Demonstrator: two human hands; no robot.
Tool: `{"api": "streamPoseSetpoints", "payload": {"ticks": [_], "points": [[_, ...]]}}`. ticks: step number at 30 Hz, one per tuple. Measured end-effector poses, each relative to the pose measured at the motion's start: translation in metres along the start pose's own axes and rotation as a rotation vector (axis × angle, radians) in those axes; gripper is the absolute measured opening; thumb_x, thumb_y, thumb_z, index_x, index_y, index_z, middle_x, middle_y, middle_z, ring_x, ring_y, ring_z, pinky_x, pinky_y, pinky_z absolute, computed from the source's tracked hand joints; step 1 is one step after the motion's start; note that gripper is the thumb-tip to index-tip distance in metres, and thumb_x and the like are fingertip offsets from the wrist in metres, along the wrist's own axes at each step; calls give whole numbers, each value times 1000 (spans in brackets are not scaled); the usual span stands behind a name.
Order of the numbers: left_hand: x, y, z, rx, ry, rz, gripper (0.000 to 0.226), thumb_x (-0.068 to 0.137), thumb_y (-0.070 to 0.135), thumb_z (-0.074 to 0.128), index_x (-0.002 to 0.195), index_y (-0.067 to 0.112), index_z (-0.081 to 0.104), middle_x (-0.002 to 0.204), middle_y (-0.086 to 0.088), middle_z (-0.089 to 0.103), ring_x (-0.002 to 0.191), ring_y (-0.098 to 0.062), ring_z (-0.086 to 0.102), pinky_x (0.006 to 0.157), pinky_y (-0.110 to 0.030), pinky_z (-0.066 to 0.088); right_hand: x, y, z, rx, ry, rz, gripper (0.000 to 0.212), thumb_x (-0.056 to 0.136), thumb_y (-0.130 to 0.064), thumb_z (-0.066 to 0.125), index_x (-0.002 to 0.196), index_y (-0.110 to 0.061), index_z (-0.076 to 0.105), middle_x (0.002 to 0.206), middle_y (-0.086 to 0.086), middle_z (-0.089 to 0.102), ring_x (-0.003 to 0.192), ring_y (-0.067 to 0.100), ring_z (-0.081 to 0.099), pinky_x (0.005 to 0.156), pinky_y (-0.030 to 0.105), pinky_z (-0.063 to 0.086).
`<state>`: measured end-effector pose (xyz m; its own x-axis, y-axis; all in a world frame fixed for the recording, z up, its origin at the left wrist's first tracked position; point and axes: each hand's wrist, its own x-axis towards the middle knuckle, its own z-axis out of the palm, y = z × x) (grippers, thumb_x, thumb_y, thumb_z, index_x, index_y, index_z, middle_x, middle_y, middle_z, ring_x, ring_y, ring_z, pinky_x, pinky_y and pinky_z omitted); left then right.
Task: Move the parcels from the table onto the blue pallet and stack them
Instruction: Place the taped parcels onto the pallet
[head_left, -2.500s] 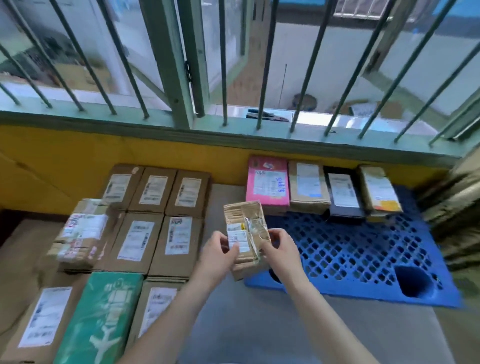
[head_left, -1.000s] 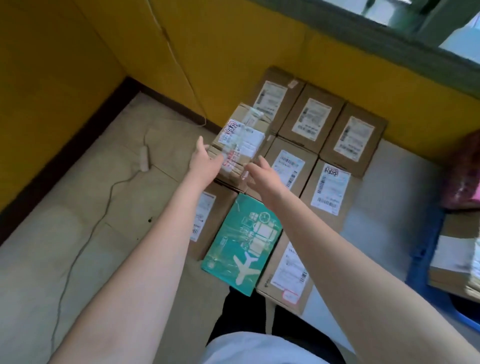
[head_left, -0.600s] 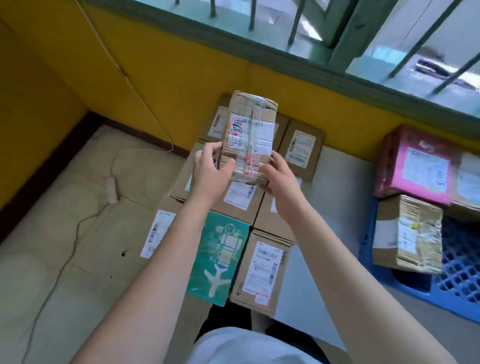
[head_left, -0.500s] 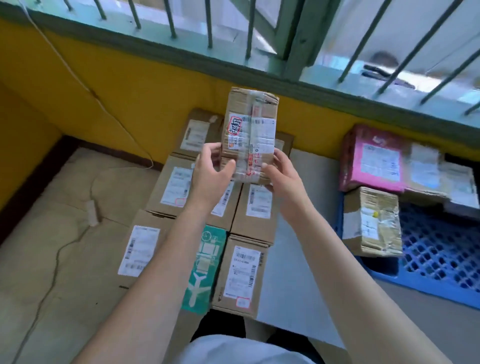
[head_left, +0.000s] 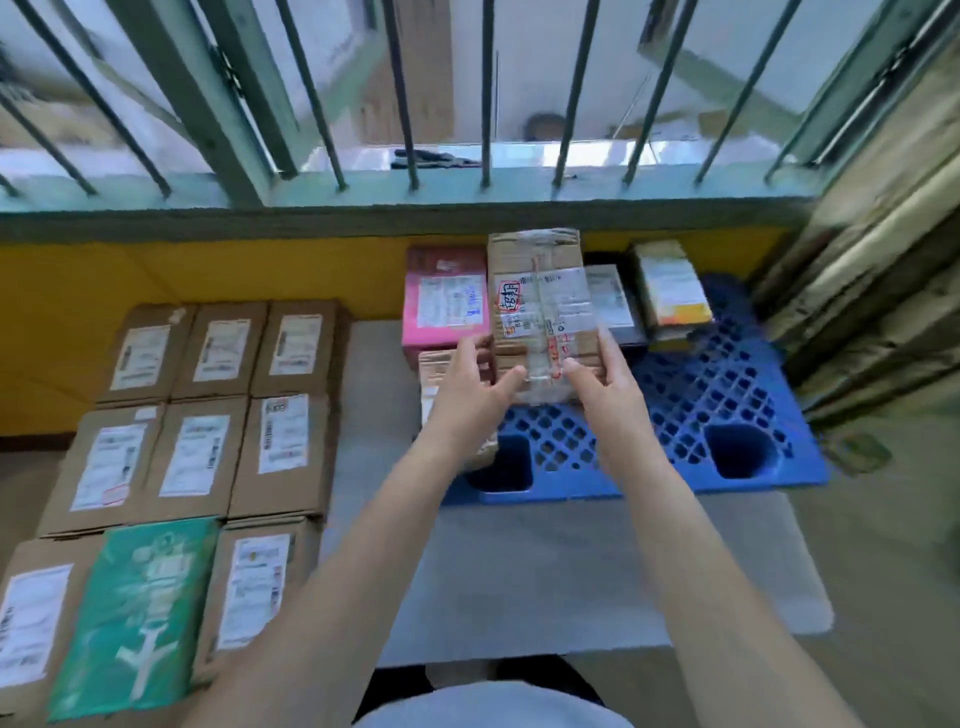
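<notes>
A taped brown parcel (head_left: 540, 306) with a white label and red marks hangs above the blue pallet (head_left: 696, 415). My left hand (head_left: 470, 387) grips its lower left edge and my right hand (head_left: 605, 384) grips its lower right edge. A pink parcel (head_left: 444, 304), a dark parcel (head_left: 610, 301) and a yellowish parcel (head_left: 670, 288) stand along the pallet's far edge. A small taped parcel (head_left: 434, 369) lies on the pallet's left end, partly hidden by my left hand. Several brown parcels (head_left: 283, 431) and a green one (head_left: 132, 618) lie in rows on the left.
A yellow wall (head_left: 197, 275) with a barred window (head_left: 405, 93) above it runs behind everything. A grey mat (head_left: 519, 561) lies under the pallet's near edge. Stacked flattened cardboard (head_left: 878, 291) leans at the right.
I lifted the taped parcel off the rows on the left and carried it right, over the pallet. An earlier small parcel now lies on the pallet's left end.
</notes>
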<state>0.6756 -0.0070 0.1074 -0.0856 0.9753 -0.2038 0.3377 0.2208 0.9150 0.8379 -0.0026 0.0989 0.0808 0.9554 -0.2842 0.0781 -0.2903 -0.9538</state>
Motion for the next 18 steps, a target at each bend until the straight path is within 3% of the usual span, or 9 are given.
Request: {"api": "streamPoseSetpoints", "payload": {"ticks": [2,3,6,7,9,11,15,18], "points": [[-2,-4,23,115,-93,-50,62,89,38,64,142,21,39,133,5,57,116,-12,57,101,-33,46,5,20,-24,21,-21,26,58,84,-39,60,137,-54,41,121,-22,64,109,4,64,94,39,54],[-2,-8,30,169,-151,-55,63,90,38,64,144,20,39,135,4,57,118,-12,56,103,-33,45,6,30,-31,21,-29,47,56,86,-35,59,137,-52,43,121,-18,65,107,7,65,92,39,55],[-5,-25,34,187,-204,-45,52,91,31,63,140,21,46,131,5,59,108,6,58,91,-13,46,9,63,-39,-32,-51,141,56,93,-29,56,143,-45,39,133,-6,60,112,15,62,91,40,54],[-5,-31,31,207,-117,-30,46,91,28,62,135,22,51,127,4,60,104,8,57,87,-11,45,9,74,-38,-83,-79,176,58,95,-28,55,147,-42,35,141,-4,54,120,17,56,98,41,50],[-5,-45,22,323,148,-31,39,89,24,61,128,19,57,122,1,58,111,-8,56,92,-22,45,9,88,-33,-258,-137,226,62,99,-30,50,154,-36,23,155,-4,36,137,19,40,110,39,37],[-5,-62,11,426,319,-133,41,87,24,62,127,16,57,124,-8,54,116,-24,52,99,-36,44,8,96,-27,-337,-145,242,63,101,-31,48,156,-34,17,158,-5,30,140,20,36,105,36,36],[-1,-91,-5,388,284,-526,67,86,32,60,145,12,36,143,-17,40,126,-36,47,104,-46,43,10,100,-24,-322,-116,272,56,100,-26,48,152,-32,29,145,-4,48,123,22,52,87,34,48],[3,-99,-3,196,211,-569,53,89,27,56,139,11,45,137,-15,54,119,-34,55,101,-44,47,12,101,-26,-310,-83,300,40,96,-17,49,134,-30,51,116,-5,63,99,21,64,85,44,57]]}}
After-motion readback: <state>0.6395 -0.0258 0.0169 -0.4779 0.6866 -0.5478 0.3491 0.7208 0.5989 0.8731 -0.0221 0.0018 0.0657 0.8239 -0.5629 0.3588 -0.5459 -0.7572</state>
